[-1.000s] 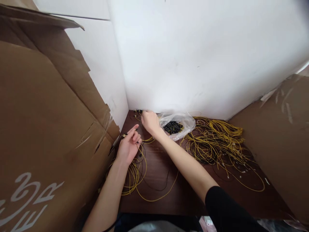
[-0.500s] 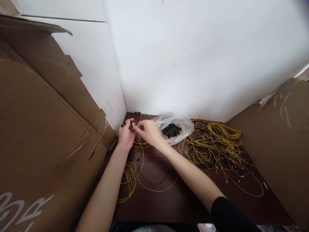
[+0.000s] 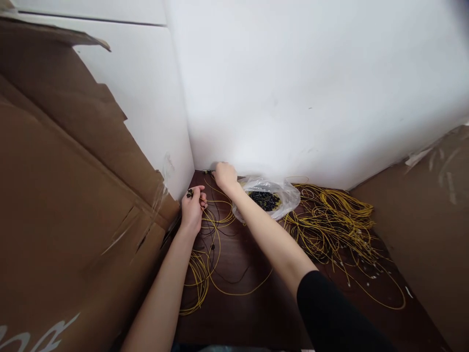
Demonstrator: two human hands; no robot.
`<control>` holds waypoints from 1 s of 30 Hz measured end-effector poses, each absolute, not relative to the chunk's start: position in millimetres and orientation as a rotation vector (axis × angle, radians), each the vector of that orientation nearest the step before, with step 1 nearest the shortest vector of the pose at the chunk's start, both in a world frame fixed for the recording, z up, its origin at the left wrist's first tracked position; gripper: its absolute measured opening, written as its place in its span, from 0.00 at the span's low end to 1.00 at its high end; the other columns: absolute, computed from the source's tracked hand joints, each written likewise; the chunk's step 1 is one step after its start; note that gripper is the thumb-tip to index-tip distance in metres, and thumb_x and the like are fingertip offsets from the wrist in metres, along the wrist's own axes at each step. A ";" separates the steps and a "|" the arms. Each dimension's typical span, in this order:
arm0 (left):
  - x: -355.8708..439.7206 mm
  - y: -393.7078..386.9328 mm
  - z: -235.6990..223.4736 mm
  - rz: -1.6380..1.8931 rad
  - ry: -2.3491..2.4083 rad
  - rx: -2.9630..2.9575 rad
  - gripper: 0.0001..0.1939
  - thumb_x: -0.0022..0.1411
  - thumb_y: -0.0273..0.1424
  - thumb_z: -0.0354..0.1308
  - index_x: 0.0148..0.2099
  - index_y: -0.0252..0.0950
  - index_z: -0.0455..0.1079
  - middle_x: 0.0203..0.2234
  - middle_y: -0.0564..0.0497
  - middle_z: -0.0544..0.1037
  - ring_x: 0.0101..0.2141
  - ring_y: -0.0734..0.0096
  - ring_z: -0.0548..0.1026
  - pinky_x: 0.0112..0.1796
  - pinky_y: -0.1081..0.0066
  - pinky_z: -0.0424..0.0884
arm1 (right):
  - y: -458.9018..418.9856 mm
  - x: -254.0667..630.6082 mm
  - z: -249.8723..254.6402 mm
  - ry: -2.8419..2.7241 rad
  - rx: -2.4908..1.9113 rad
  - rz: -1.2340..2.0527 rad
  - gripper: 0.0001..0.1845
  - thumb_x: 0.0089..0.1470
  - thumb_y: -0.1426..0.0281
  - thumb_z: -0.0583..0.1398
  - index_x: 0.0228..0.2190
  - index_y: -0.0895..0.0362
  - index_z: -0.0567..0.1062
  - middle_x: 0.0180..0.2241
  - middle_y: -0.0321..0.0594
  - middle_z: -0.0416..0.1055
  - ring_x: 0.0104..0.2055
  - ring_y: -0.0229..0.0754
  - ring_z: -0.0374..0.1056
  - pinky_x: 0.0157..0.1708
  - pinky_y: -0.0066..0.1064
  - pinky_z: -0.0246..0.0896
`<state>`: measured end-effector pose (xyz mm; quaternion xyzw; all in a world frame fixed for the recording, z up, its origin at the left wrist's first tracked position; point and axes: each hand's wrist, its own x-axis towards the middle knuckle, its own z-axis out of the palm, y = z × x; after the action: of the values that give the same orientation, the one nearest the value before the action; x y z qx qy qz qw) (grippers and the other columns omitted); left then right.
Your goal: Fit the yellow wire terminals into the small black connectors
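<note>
My left hand (image 3: 191, 208) is closed around yellow and black wires, with a small black connector (image 3: 189, 193) showing at its left side. My right hand (image 3: 224, 177) reaches to the back of the table by the wall, its fingers curled. Whatever it grips is hidden behind the hand. Just left of it, small black-and-yellow parts (image 3: 207, 171) lie at the back edge. Yellow and black wires (image 3: 220, 222) run from the left hand across the table. A clear plastic bag (image 3: 291, 195) full of small black parts (image 3: 264, 199) lies open beside my right forearm.
A large tangle of yellow and black wires (image 3: 330, 220) with small white ends spreads over the right of the dark table (image 3: 252, 318). Another yellow coil (image 3: 198, 283) lies front left. Cardboard sheets (image 3: 73, 195) stand at both sides, and a white wall (image 3: 293, 88) rises behind.
My right hand has left the left hand and moved up and right to the back of the table. The left hand stays near its place, still holding the wires. The view has shifted slightly.
</note>
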<state>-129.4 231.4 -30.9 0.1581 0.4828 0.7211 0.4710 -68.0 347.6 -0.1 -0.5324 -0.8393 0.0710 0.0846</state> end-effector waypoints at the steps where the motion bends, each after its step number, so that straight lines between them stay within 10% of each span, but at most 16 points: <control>1: -130.5 231.2 -30.8 1.761 1.205 0.407 0.06 0.62 0.30 0.54 0.34 0.32 0.67 0.15 0.58 0.63 0.15 0.85 0.58 0.18 0.82 0.54 | 350.0 -71.3 -1.9 -2.512 -1.587 0.209 0.14 0.59 0.75 0.52 0.42 0.62 0.75 0.44 0.56 0.74 0.45 0.50 0.72 0.40 0.37 0.68; 12: -139.4 229.7 -32.8 1.656 1.513 0.720 0.05 0.57 0.30 0.59 0.33 0.33 0.71 0.19 0.50 0.75 0.16 0.79 0.63 0.18 0.78 0.55 | 349.6 -62.2 7.5 -2.542 -1.501 0.160 0.14 0.60 0.74 0.52 0.43 0.63 0.74 0.44 0.56 0.73 0.46 0.51 0.71 0.42 0.38 0.66; 30: -162.3 292.8 -34.6 1.289 2.119 1.294 0.08 0.46 0.18 0.57 0.28 0.35 0.71 0.26 0.45 0.76 0.36 0.56 0.75 0.46 0.62 0.65 | 329.2 19.7 38.4 -2.137 -0.915 0.456 0.08 0.52 0.78 0.56 0.35 0.60 0.74 0.32 0.40 0.75 0.34 0.37 0.70 0.39 0.29 0.63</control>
<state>-162.3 292.8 -34.6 0.4557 0.7463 0.4540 0.1711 19.7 329.2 38.4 -0.3577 -0.8357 0.1783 0.3767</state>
